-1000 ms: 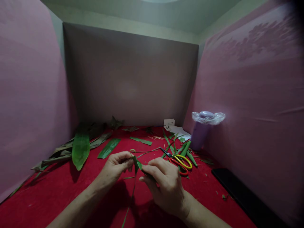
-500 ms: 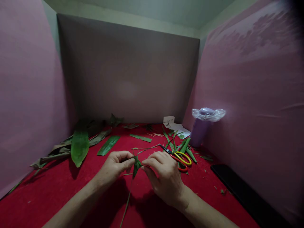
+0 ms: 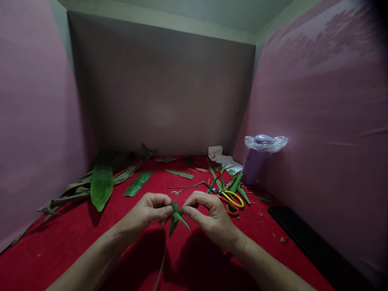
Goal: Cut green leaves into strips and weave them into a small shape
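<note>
A small folded leaf piece with pointed tips, shaped like a star point(image 3: 176, 218), is held up above the red cloth between both hands. My left hand point(image 3: 154, 208) pinches its left side between thumb and fingers. On the other side, my right hand point(image 3: 210, 218) grips the upper right tip with thumb and forefinger. A thin loop sticks up from the top of the star, and a long thin strip point(image 3: 162, 264) hangs below it. Just beyond my right hand lie scissors point(image 3: 232, 200) with red and yellow handles.
Broad green leaves point(image 3: 102, 184) and dried ones lie at the left. Cut leaf strips point(image 3: 235, 184) are heaped at the right, near a purple container point(image 3: 254, 165) topped with clear plastic. A black phone-like slab point(image 3: 303, 234) rests along the right wall. White papers point(image 3: 226, 161) are at the back.
My right hand has shifted its pinch to the star's upper right tip, its fingers now less curled over. More of the star's lower points show, one spreading to the lower right.
</note>
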Demonstrator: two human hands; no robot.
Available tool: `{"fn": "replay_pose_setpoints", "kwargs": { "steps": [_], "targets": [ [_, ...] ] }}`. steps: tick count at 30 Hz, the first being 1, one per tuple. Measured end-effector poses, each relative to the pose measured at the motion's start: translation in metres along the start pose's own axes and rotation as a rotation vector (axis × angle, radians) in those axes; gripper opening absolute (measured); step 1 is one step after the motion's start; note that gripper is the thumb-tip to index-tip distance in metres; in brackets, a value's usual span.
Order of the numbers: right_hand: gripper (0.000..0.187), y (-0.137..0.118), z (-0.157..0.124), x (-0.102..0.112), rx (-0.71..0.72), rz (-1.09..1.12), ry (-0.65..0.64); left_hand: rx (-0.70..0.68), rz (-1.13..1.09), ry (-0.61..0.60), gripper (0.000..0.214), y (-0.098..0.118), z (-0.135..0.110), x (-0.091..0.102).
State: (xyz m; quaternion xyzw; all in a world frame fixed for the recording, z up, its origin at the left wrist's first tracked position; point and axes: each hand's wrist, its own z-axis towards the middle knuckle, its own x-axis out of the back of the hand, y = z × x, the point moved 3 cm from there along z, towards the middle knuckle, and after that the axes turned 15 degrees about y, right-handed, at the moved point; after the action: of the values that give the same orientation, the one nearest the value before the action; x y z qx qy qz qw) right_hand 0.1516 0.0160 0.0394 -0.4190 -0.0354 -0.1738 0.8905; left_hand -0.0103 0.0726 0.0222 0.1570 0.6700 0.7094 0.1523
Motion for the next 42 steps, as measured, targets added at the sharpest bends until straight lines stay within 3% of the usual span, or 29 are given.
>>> {"fn": "replay_pose_setpoints", "kwargs": {
  "steps": [15,32,38,42],
  "targets": [
    [0.010,0.000,-0.001,-0.003,0.004,0.046,-0.033,0.006,-0.021,-0.081,0.017,-0.003,-0.003,-0.003],
    [0.009,0.002,-0.002,-0.006,-0.073,0.021,-0.028,0.024,-0.063,-0.068,0.012,-0.005,-0.003,-0.007],
    [0.007,0.005,-0.002,-0.007,-0.195,0.122,-0.019,0.005,-0.106,-0.049,0.009,-0.002,-0.004,-0.009],
    [0.014,0.016,0.000,-0.010,-0.455,0.324,-0.060,-0.006,-0.096,-0.010,0.008,-0.003,-0.004,-0.007]
  ]
}}
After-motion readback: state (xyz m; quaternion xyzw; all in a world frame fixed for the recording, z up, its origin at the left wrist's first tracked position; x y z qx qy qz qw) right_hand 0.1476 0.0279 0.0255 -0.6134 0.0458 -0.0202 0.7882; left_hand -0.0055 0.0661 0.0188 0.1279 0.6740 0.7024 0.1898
